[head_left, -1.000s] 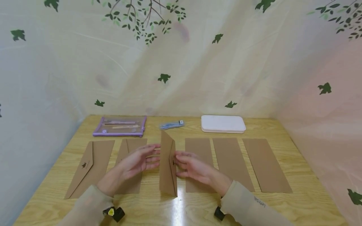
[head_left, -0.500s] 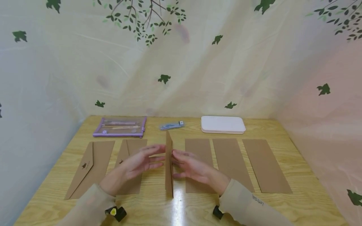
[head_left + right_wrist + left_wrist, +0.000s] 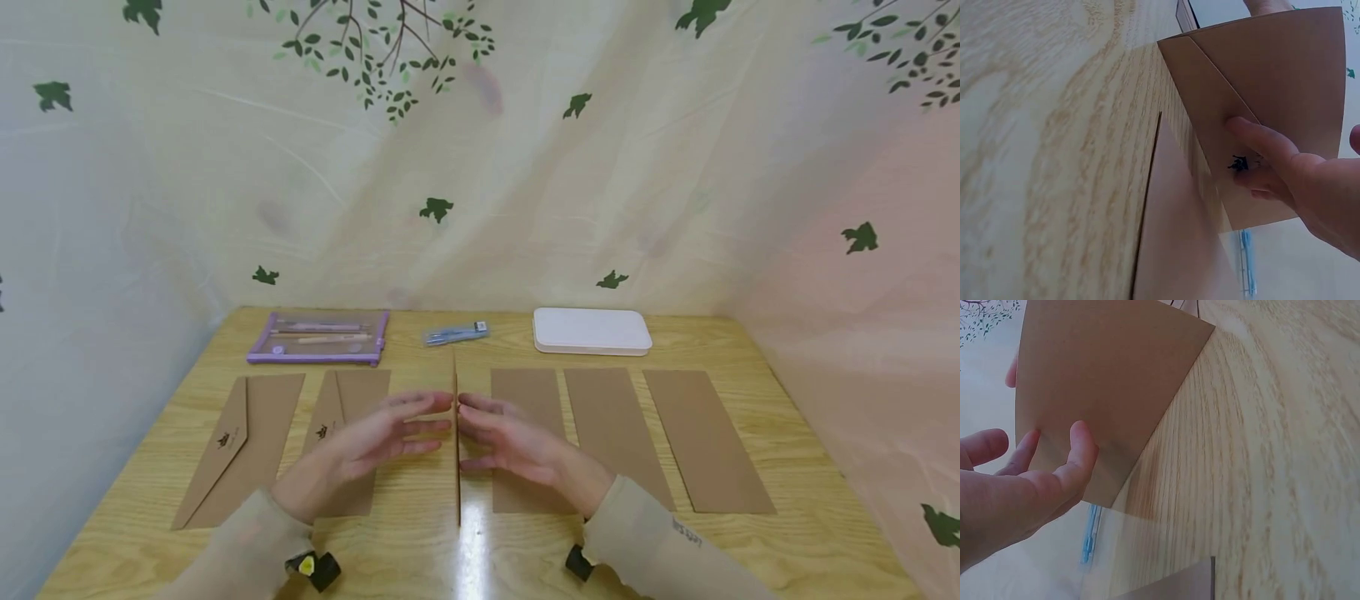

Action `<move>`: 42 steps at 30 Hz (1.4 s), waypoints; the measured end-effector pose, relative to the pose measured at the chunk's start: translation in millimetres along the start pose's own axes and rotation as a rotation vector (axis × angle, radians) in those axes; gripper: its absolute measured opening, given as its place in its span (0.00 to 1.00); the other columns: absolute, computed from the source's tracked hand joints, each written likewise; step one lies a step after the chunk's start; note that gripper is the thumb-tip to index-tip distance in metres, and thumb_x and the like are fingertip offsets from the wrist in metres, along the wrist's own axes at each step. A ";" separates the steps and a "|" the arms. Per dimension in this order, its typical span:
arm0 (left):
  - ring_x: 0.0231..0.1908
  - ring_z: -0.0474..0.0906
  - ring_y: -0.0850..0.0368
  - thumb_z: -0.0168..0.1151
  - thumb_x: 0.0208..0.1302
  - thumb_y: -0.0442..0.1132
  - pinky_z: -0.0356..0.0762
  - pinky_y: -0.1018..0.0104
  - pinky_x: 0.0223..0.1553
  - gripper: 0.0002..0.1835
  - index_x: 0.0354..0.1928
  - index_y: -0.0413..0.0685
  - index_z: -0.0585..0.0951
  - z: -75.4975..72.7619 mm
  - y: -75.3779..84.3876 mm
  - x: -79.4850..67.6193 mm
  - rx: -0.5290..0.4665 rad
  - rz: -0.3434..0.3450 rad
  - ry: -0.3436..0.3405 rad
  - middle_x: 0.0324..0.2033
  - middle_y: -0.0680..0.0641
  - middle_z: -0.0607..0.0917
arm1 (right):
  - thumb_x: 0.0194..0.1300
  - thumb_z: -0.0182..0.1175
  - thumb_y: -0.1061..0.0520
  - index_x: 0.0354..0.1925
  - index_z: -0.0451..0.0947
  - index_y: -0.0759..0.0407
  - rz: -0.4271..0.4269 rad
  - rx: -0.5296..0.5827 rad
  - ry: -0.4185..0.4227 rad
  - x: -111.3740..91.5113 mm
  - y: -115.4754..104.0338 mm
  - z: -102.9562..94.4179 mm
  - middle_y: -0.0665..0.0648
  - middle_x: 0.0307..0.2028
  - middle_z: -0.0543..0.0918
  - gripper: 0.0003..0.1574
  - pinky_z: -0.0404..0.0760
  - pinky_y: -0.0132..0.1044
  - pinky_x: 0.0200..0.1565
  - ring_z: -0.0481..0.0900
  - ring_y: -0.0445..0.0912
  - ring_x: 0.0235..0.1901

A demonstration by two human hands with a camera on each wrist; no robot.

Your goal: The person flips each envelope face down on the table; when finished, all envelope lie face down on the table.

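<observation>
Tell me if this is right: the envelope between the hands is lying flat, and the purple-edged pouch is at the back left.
Not quite: the envelope between the left hand and right hand is upright, not flat; the head view shows it edge-on. The purple-edged pouch is at the back left, as you say.
</observation>
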State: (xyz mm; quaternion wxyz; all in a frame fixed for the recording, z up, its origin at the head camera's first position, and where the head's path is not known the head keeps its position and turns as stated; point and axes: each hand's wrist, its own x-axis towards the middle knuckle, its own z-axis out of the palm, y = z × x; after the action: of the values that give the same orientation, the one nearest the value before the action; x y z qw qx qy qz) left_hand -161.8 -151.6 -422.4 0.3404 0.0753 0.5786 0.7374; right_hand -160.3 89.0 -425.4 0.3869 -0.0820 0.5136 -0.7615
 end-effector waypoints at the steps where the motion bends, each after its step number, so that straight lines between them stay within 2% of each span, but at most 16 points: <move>1: 0.71 0.61 0.35 0.48 0.81 0.45 0.68 0.48 0.68 0.30 0.74 0.32 0.59 0.8 -0.5 0.4 -0.002 -0.003 -0.005 0.73 0.33 0.62 | 0.79 0.53 0.51 0.80 0.37 0.67 0.001 -0.002 -0.004 -0.4 0.1 -0.1 0.67 0.79 0.44 0.49 0.66 0.66 0.66 0.44 0.61 0.77; 8: 0.72 0.57 0.33 0.48 0.80 0.45 0.63 0.43 0.70 0.31 0.75 0.34 0.60 5.3 -1.7 1.2 0.037 -0.015 -0.030 0.74 0.34 0.62 | 0.78 0.52 0.52 0.80 0.43 0.64 -0.010 0.013 -0.032 -2.3 0.8 -1.2 0.69 0.76 0.56 0.44 0.65 0.66 0.66 0.54 0.65 0.74; 12: 0.73 0.57 0.34 0.49 0.80 0.46 0.59 0.41 0.71 0.31 0.75 0.34 0.60 3.8 -3.1 0.5 0.068 -0.016 -0.029 0.74 0.34 0.62 | 0.78 0.52 0.54 0.80 0.40 0.63 -0.013 0.027 -0.024 -3.8 1.2 -1.6 0.70 0.74 0.59 0.46 0.71 0.63 0.64 0.58 0.64 0.73; 21: 0.75 0.50 0.35 0.48 0.80 0.47 0.47 0.42 0.75 0.33 0.76 0.34 0.58 -8.5 -6.5 -4.4 0.104 -0.020 -0.003 0.76 0.33 0.58 | 0.75 0.50 0.64 0.81 0.37 0.61 -0.050 0.014 0.066 -8.4 2.5 -2.9 0.70 0.75 0.59 0.46 0.77 0.53 0.61 0.69 0.61 0.68; 28: 0.76 0.45 0.37 0.48 0.80 0.44 0.43 0.43 0.75 0.34 0.76 0.30 0.54 -19.4 -8.1 -12.4 0.072 -0.007 0.016 0.76 0.32 0.54 | 0.74 0.50 0.66 0.81 0.39 0.61 -0.047 0.001 0.099 -10.0 4.6 -8.6 0.68 0.75 0.59 0.46 0.79 0.48 0.58 0.73 0.56 0.64; 32: 0.76 0.44 0.36 0.47 0.80 0.42 0.42 0.45 0.75 0.34 0.76 0.28 0.51 -26.4 -8.7 -17.4 0.066 0.010 0.028 0.76 0.31 0.52 | 0.76 0.48 0.64 0.80 0.38 0.63 -0.036 -0.005 0.090 -10.5 6.2 -13.2 0.70 0.75 0.57 0.44 0.75 0.51 0.63 0.68 0.59 0.68; 38: 0.76 0.42 0.35 0.45 0.81 0.41 0.40 0.47 0.75 0.34 0.76 0.26 0.48 -38.2 -8.3 -24.4 0.079 0.032 0.034 0.76 0.30 0.49 | 0.78 0.46 0.63 0.79 0.34 0.68 -0.007 0.002 0.060 -12.8 8.9 -17.5 0.71 0.78 0.40 0.44 0.59 0.61 0.70 0.45 0.65 0.76; 42: 0.77 0.41 0.36 0.45 0.81 0.42 0.41 0.46 0.75 0.35 0.76 0.27 0.47 -42.9 -8.1 -24.6 0.076 0.031 0.035 0.77 0.30 0.48 | 0.78 0.46 0.63 0.79 0.33 0.69 0.003 0.020 0.056 -14.9 10.0 -17.7 0.71 0.78 0.39 0.44 0.59 0.60 0.71 0.42 0.65 0.76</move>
State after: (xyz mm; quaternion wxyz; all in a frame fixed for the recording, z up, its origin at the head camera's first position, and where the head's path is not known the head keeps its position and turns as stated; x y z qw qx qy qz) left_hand -161.5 -199.7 -436.5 0.3157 0.0844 0.6108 0.7212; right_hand -154.3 110.0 -437.9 0.3744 -0.0560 0.5168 -0.7679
